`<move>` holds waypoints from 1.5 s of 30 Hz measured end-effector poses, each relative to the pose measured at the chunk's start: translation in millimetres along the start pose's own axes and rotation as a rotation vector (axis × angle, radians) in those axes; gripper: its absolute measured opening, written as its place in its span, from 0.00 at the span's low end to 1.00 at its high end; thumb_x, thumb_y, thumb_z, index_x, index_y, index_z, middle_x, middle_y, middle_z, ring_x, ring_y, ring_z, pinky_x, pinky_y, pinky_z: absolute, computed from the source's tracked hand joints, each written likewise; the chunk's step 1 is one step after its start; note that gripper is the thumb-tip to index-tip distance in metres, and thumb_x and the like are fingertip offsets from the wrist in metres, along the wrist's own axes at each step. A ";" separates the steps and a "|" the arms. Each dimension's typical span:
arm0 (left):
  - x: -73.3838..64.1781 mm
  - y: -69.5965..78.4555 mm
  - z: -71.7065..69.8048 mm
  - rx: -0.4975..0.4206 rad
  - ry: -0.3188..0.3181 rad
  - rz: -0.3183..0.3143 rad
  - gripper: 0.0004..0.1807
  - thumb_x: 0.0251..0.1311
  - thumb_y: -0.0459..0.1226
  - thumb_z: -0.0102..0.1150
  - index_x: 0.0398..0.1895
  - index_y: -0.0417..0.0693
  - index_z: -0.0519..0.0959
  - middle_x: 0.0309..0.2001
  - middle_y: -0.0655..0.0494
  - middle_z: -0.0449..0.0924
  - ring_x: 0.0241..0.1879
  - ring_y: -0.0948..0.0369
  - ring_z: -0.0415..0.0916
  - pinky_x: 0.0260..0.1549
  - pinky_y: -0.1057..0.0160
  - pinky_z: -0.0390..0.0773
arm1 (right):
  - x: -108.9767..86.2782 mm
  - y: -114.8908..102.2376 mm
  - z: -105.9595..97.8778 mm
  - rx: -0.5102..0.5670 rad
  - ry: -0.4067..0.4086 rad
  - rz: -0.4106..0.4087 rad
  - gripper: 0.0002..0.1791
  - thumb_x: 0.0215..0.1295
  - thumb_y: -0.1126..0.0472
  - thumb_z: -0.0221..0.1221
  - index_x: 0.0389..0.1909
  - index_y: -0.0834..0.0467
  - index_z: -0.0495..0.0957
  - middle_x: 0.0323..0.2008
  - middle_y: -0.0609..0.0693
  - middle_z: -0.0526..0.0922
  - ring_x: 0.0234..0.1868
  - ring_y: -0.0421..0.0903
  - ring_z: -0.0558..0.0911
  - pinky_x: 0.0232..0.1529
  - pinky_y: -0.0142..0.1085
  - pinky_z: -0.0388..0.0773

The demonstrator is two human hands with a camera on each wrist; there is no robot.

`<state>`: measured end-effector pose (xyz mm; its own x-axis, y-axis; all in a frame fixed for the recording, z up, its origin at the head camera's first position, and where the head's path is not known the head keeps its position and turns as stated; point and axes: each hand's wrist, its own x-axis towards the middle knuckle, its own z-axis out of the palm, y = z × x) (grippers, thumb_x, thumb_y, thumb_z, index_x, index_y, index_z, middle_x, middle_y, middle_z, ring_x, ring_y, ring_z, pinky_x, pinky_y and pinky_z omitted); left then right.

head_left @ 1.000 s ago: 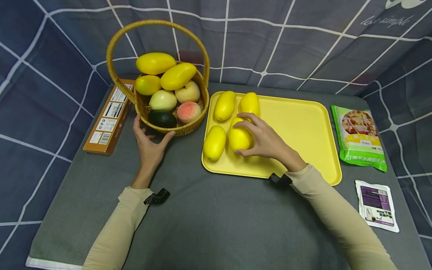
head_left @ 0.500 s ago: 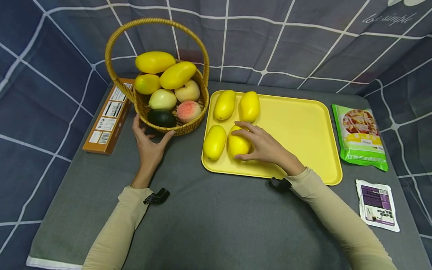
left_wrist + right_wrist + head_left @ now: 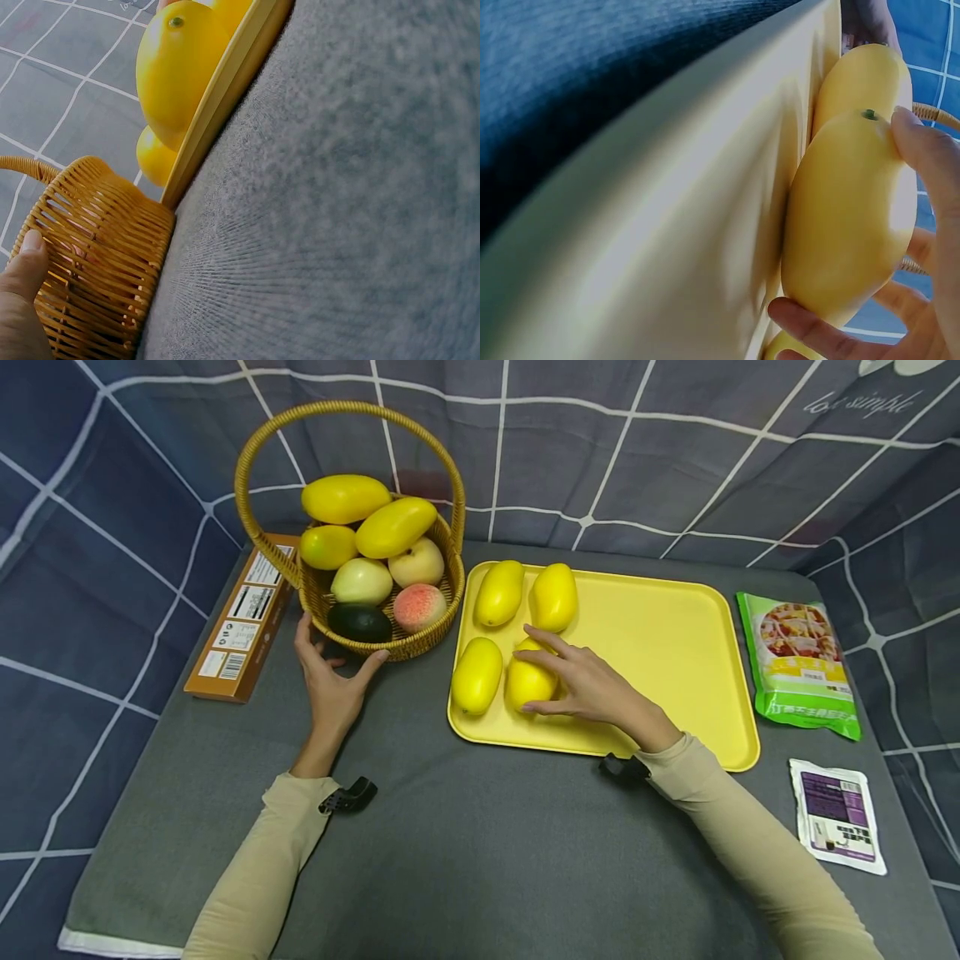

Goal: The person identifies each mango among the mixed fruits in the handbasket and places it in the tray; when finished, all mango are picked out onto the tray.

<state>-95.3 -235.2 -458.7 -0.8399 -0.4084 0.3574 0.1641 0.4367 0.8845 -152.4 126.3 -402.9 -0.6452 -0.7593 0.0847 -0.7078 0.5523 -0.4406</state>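
Note:
Four-sided and yellow, the tray [image 3: 645,660] carries several yellow mangoes. My right hand [image 3: 592,685] curves round the front right mango [image 3: 528,683], which sits on the tray. In the right wrist view, my thumb lies at the stem end of that mango [image 3: 851,217] and a fingertip touches its other end. Another mango [image 3: 477,677] is just left of it. My left hand [image 3: 333,685] holds the wicker basket [image 3: 408,650] low at its front, thumb against the weave [image 3: 105,255]. Inside are yellow mangoes [image 3: 396,527], a peach [image 3: 420,607], pale fruits [image 3: 362,582] and a dark green avocado [image 3: 360,623].
An orange-brown box [image 3: 243,627] lies left of the basket, partly behind it. Right of the tray are a green food packet [image 3: 798,664] and a white-and-purple pouch [image 3: 837,817]. A grid-patterned cloth [image 3: 555,452] rises behind the grey table cover [image 3: 465,852].
The right hand and its mango have come down and slightly toward me onto the tray. Over the last half second the upper fingers have spread slightly. The left hand has stayed on the basket.

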 end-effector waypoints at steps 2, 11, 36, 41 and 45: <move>-0.6 0.1 -0.4 0.002 -0.001 -0.002 0.57 0.50 0.45 0.75 0.77 0.52 0.45 0.75 0.52 0.48 0.66 0.51 0.59 0.48 0.57 0.65 | -0.6 -0.6 0.0 -0.009 -0.002 0.001 0.39 0.56 0.38 0.67 0.67 0.46 0.70 0.74 0.53 0.59 0.60 0.55 0.76 0.53 0.56 0.72; -0.5 -0.8 -1.2 -0.005 -0.008 -0.018 0.58 0.50 0.43 0.75 0.77 0.54 0.45 0.75 0.54 0.47 0.66 0.52 0.59 0.49 0.56 0.64 | -1.9 0.3 1.5 -0.055 0.020 -0.028 0.39 0.57 0.38 0.67 0.68 0.47 0.70 0.73 0.54 0.61 0.54 0.55 0.79 0.50 0.55 0.74; 1.7 -1.2 -1.6 -0.015 -0.015 -0.019 0.58 0.51 0.47 0.74 0.78 0.55 0.44 0.75 0.55 0.47 0.68 0.53 0.57 0.51 0.55 0.65 | -3.8 2.1 2.7 -0.046 0.030 -0.037 0.43 0.56 0.40 0.68 0.71 0.46 0.66 0.75 0.55 0.58 0.72 0.61 0.61 0.63 0.62 0.62; 1.6 -2.8 -1.5 -0.019 -0.013 -0.010 0.57 0.51 0.47 0.74 0.78 0.55 0.45 0.75 0.55 0.47 0.67 0.53 0.58 0.50 0.55 0.65 | -2.5 0.9 0.8 -0.066 0.048 -0.052 0.42 0.55 0.40 0.68 0.71 0.46 0.66 0.74 0.54 0.60 0.72 0.60 0.60 0.62 0.62 0.62; 1.2 -3.5 -1.1 -0.014 -0.014 -0.014 0.57 0.51 0.47 0.74 0.77 0.54 0.45 0.75 0.54 0.47 0.66 0.53 0.59 0.50 0.55 0.65 | -0.1 -3.1 -3.1 -0.085 0.090 -0.072 0.41 0.55 0.40 0.69 0.70 0.46 0.67 0.73 0.53 0.63 0.72 0.60 0.61 0.63 0.61 0.62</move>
<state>-96.3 -238.1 -461.0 -0.8492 -0.4033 0.3409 0.1596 0.4195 0.8936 -151.1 125.8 -398.8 -0.6122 -0.7663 0.1952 -0.7727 0.5273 -0.3534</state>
